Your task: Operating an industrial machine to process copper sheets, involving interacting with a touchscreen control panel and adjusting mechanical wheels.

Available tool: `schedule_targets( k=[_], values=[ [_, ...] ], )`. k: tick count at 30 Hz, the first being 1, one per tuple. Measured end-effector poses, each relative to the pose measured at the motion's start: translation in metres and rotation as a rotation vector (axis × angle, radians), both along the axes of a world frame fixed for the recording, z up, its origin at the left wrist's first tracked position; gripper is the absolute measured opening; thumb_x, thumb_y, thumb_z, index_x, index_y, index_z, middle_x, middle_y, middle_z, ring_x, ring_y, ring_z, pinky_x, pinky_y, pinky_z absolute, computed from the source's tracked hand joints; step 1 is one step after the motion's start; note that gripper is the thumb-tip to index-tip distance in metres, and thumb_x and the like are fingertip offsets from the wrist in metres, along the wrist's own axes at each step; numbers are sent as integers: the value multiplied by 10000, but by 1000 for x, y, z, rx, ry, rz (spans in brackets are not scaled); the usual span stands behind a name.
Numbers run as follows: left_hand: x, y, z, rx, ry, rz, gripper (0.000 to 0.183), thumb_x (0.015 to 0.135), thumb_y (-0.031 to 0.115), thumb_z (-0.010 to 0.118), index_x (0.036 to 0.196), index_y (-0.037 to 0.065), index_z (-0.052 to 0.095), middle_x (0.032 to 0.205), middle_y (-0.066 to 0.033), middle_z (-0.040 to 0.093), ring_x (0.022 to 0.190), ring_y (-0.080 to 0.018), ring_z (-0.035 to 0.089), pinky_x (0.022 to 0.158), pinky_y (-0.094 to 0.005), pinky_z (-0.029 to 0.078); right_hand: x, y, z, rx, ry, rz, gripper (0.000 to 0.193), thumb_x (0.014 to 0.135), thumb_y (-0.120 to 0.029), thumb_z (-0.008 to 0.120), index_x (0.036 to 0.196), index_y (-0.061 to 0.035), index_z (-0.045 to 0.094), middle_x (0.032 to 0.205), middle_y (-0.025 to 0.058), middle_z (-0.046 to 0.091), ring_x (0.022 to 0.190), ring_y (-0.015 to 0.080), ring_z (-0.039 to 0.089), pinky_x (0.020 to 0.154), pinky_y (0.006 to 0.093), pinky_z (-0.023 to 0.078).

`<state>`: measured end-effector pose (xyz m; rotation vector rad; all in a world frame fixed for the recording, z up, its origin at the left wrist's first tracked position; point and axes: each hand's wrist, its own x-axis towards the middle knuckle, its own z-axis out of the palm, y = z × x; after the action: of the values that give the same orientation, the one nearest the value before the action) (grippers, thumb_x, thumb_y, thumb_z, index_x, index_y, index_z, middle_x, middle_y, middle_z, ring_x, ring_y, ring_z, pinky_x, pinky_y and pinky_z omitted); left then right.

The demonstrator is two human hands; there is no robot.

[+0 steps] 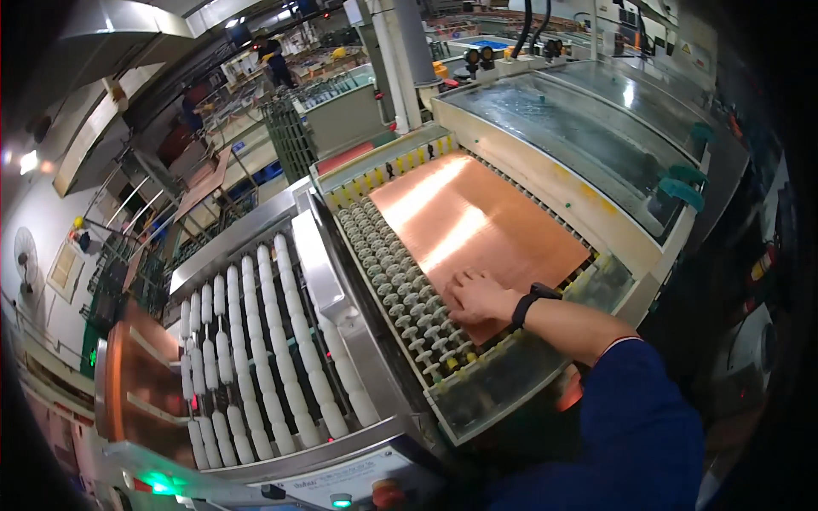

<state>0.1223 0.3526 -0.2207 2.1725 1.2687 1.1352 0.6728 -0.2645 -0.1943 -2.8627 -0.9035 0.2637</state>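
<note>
Fingers (455,295) of the right hand (480,298), slightly spread, rest at the near left edge of a shiny copper sheet (498,230), lying on wheeled rollers (394,266) right of white rollers (279,345).

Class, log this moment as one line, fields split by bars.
Right hand: on copper-coloured sheet, near its lower-left edge | sheet: lying on wheeled conveyor | white rollers: left of wheeled conveyor
</note>
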Motion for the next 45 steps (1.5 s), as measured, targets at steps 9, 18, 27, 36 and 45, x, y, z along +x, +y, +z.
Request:
schedule_targets(
  k=[9, 18, 27, 36, 45],
  values=[
    [23, 24, -58, -70, -143, -220, 353, 1018, 185, 479, 1224, -54, 636, 1192, -204, 662, 1074, -308, 634, 955, -406, 484, -40, -13, 34, 204, -222, 84, 618, 894, -405, 664, 1337, 14, 563, 1348, 257, 570, 1211, 466, 560, 1032, 519, 474],
    [33, -26, 2, 262, 261, -69, 256, 843, 76, 594, 1075, 10, 679, 1241, -186, 660, 1171, -388, 587, 1021, -508, 426, -165, -28, 58, 805, -73, -433, 516, 935, -231, 689, 1370, 16, 565, 1323, 196, 616, 1193, 299, 606, 1016, 376, 479],
    [37, -14, 26, 336, 344, -377, 354, 880, 194, 626, 1173, -5, 640, 1256, -181, 626, 1224, -367, 560, 1053, -492, 425, -336, -4, 21, 871, -259, -590, 309, 967, -113, 621, 1233, 41, 640, 1154, 149, 682, 1081, 234, 644, 956, 345, 500],
    [40, -12, 22, 265, 315, -476, 312, 883, 171, 632, 1155, 21, 658, 1256, -207, 612, 1184, -394, 573, 999, -492, 475, -449, 75, -2, 825, -364, -712, 251, 902, -65, 603, 1123, 7, 697, 1075, 163, 715, 1034, 291, 685, 945, 381, 516],
    [36, -9, 19, 264, 303, -467, 334, 910, 141, 598, 1196, -30, 626, 1323, -229, 595, 1215, -418, 562, 1026, -485, 457, -483, 160, -1, 979, -409, -472, 142, 873, -14, 677, 1010, 15, 699, 927, 178, 710, 851, 332, 712, 764, 379, 571]
  ],
)
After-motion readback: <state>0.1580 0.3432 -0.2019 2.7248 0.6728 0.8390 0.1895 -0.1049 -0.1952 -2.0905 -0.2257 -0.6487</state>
